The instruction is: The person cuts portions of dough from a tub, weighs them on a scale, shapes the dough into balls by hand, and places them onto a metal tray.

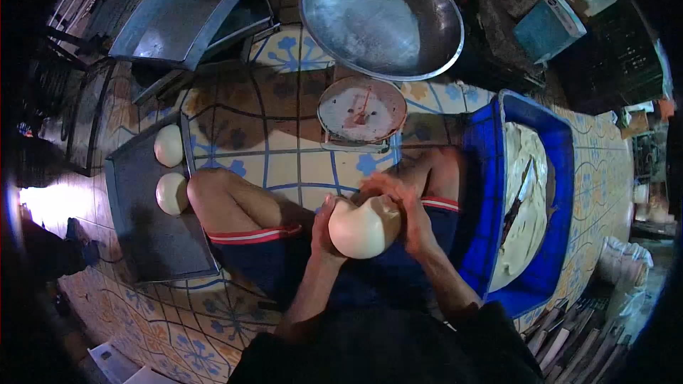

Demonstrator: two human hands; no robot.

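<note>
A smooth, pale ball of dough [364, 231] is held between my two hands above my lap. My left hand [326, 226] cups its left side, with the fingers partly hidden behind it. Around its right and far side curls my right hand [409, 212], slightly blurred, pressing on the dough where a fold shows. Just beyond the hands stands a dial scale [361, 110] with a needle on its round face. To the right, a blue crate [562, 242] contains a large mass of dough [528, 178] with a dark, long blade-like tool [523, 195] lying on it.
On my left a dark metal tray [160, 245] carries two dough balls [169, 146]. A large steel bowl [380, 21] sits past the scale. Metal trays [178, 14] are at the far left, and a light-blue box [549, 27] lies at the far right. The floor is patterned tile.
</note>
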